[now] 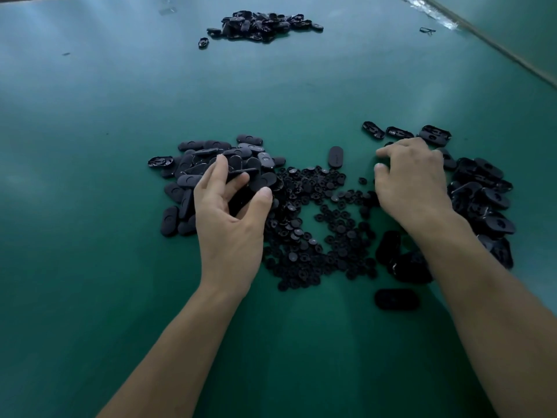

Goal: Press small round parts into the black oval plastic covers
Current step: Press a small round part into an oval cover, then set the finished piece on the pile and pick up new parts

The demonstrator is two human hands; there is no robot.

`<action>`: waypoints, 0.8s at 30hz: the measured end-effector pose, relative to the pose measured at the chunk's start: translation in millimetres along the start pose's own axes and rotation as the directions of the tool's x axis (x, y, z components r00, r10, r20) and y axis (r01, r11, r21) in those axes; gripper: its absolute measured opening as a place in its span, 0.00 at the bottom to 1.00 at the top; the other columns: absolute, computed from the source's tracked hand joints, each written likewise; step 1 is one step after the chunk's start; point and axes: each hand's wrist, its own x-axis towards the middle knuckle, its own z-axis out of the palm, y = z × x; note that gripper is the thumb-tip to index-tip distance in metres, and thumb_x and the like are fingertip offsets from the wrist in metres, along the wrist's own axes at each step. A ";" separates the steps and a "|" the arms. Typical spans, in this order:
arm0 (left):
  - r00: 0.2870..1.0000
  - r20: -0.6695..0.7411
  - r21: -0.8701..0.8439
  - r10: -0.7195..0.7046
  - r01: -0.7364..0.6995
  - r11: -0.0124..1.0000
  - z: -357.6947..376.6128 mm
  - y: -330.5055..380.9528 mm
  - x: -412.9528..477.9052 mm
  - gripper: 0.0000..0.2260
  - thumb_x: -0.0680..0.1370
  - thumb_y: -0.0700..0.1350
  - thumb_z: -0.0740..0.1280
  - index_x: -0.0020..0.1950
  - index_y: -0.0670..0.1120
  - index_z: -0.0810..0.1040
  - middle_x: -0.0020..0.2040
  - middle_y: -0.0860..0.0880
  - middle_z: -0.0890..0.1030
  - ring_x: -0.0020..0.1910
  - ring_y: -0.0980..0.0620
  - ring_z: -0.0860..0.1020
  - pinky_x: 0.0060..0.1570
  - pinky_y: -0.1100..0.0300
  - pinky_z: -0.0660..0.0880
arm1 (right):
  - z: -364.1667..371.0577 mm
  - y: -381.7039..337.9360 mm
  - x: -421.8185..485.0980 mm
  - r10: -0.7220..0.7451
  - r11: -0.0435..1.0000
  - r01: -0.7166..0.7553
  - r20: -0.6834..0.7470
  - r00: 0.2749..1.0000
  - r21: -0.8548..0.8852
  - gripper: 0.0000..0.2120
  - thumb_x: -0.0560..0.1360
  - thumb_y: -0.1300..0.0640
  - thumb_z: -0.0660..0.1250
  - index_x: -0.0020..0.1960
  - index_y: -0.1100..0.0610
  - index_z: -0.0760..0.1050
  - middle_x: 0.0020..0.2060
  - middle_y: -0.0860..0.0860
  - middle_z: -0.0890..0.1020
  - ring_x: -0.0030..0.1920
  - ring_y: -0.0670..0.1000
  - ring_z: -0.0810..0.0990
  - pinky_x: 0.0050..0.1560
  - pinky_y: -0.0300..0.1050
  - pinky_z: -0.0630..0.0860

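Observation:
A heap of black oval covers [211, 164] lies left of centre on the green table. My left hand [232, 218] reaches into its near edge, fingers and thumb curled round one oval cover [241, 173]. A spread of small round black parts [313, 230] fills the middle. My right hand [413, 182] hovers palm down over the right end of that spread, fingers bent; whether it holds anything is hidden. More oval covers [482, 200] are heaped to the right, partly under my right forearm.
A third pile of black covers [262, 25] sits far back on the green table [90, 267]. A single oval cover [336, 156] lies between the hands, another [396, 298] near the front. The table's right edge [497, 52] runs diagonally.

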 end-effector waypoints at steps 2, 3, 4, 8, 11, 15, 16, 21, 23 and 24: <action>1.000 0.013 0.010 0.000 -0.001 1.000 -0.2 0.2 -0.5 0.32 0.76 0.41 0.71 0.79 0.42 0.62 0.72 0.55 0.66 0.64 0.61 0.76 0.53 0.71 0.76 | -0.8 0.7 -1.1 -0.007 0.997 0.011 -0.052 0.999 0.077 0.15 0.81 0.62 0.61 0.66 0.56 0.77 0.65 0.57 0.75 0.65 0.61 0.72 0.66 0.52 0.69; 1.000 0.021 0.010 0.001 -0.001 1.000 -0.2 0.6 -0.7 0.32 0.76 0.42 0.71 0.78 0.42 0.63 0.72 0.55 0.66 0.64 0.61 0.76 0.54 0.71 0.76 | -1.8 0.9 -1.6 0.000 0.993 0.009 -0.076 0.997 0.116 0.15 0.81 0.64 0.62 0.65 0.56 0.78 0.64 0.58 0.76 0.65 0.61 0.74 0.65 0.53 0.72; 1.000 0.028 0.009 0.003 -0.003 1.000 0.0 1.2 -0.8 0.32 0.76 0.42 0.71 0.78 0.43 0.64 0.72 0.56 0.66 0.64 0.62 0.76 0.54 0.71 0.76 | -3.0 0.9 -1.8 0.006 0.990 0.007 -0.094 0.996 0.143 0.15 0.81 0.64 0.62 0.64 0.57 0.79 0.63 0.58 0.78 0.64 0.61 0.75 0.64 0.54 0.74; 0.999 0.051 0.001 0.001 -0.002 1.000 0.8 2.7 -1.2 0.23 0.74 0.44 0.71 0.69 0.50 0.75 0.67 0.48 0.75 0.58 0.57 0.80 0.54 0.64 0.79 | -9.0 -0.1 -4.0 0.014 0.976 0.026 -0.178 0.984 0.218 0.16 0.80 0.67 0.60 0.61 0.56 0.81 0.58 0.57 0.82 0.55 0.59 0.82 0.58 0.56 0.79; 0.996 0.089 -0.041 0.003 0.001 0.999 1.1 4.7 -2.5 0.13 0.76 0.40 0.71 0.60 0.48 0.81 0.50 0.49 0.84 0.45 0.55 0.82 0.48 0.56 0.82 | -12.2 -6.0 -8.7 -0.021 0.938 0.104 -0.247 0.969 0.330 0.14 0.80 0.67 0.62 0.59 0.56 0.82 0.53 0.52 0.84 0.49 0.49 0.83 0.57 0.44 0.80; 0.988 0.153 -0.108 0.027 -0.010 0.994 1.1 7.9 -5.4 0.08 0.78 0.37 0.70 0.55 0.47 0.83 0.43 0.50 0.84 0.41 0.52 0.83 0.41 0.60 0.81 | -13.0 -19.8 -20.9 -0.088 0.762 0.214 -0.230 0.969 0.611 0.11 0.79 0.63 0.67 0.55 0.51 0.82 0.43 0.36 0.80 0.40 0.32 0.79 0.42 0.24 0.73; 0.987 0.159 -0.125 0.027 -0.007 0.992 1.6 8.9 -5.9 0.08 0.78 0.38 0.70 0.55 0.47 0.83 0.43 0.49 0.84 0.42 0.50 0.83 0.41 0.60 0.81 | -11.9 -23.2 -25.5 -0.127 0.714 0.244 -0.220 0.967 0.657 0.11 0.79 0.63 0.67 0.55 0.49 0.81 0.44 0.36 0.80 0.41 0.33 0.79 0.43 0.26 0.74; 0.981 0.196 -0.123 -0.002 0.027 0.992 3.4 11.7 -8.3 0.10 0.76 0.40 0.72 0.56 0.48 0.82 0.45 0.47 0.86 0.44 0.49 0.85 0.43 0.60 0.81 | 0.8 -37.3 -48.2 -0.352 0.508 0.347 -0.179 0.919 0.788 0.12 0.77 0.63 0.69 0.52 0.47 0.82 0.43 0.41 0.85 0.42 0.41 0.82 0.47 0.34 0.76; 0.977 0.212 -0.110 -0.008 0.032 0.993 3.5 11.0 -8.1 0.09 0.76 0.38 0.73 0.55 0.47 0.83 0.44 0.47 0.86 0.42 0.49 0.85 0.43 0.61 0.81 | 7.0 -40.2 -54.0 -0.398 0.450 0.351 -0.168 0.902 0.821 0.11 0.77 0.64 0.70 0.51 0.48 0.82 0.44 0.43 0.86 0.44 0.44 0.83 0.48 0.36 0.77; 0.976 0.220 -0.111 -0.006 0.031 0.993 3.4 10.6 -8.0 0.08 0.76 0.37 0.72 0.54 0.46 0.83 0.44 0.46 0.86 0.41 0.50 0.85 0.43 0.61 0.81 | 9.7 -41.1 -56.1 -0.409 0.432 0.346 -0.161 0.898 0.833 0.11 0.76 0.64 0.70 0.51 0.48 0.82 0.44 0.44 0.86 0.45 0.45 0.84 0.49 0.37 0.78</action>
